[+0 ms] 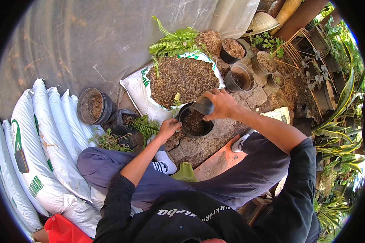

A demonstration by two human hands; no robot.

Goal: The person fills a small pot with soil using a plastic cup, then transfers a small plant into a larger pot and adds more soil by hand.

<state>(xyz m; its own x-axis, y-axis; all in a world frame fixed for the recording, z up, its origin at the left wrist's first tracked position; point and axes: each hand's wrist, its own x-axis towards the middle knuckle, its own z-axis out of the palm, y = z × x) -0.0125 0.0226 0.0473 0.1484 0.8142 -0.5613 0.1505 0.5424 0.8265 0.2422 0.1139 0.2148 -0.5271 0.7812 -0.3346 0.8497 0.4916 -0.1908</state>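
A black plastic plant pot point(197, 132) stands on the paving before me, partly filled with dark potting mix point(194, 121). My left hand point(169, 130) pinches something at its left rim, by a small fern frond point(177, 101); whether it grips the rim or the stem is hard to tell. My right hand point(220, 103) grips a small dark cup-like container point(203, 105), tipped over the pot with its mouth toward the mix. Just beyond lies an opened white sack point(146, 106) full of brown growing medium point(182, 80).
Stacked black pots point(94, 106) and filled white sacks point(57, 121) line the left. A fern point(178, 42) grows behind the open sack. Several filled pots point(239, 77) stand at the back right. A phone-like object point(21, 161) rests on one sack. An orange board point(219, 161) lies underfoot.
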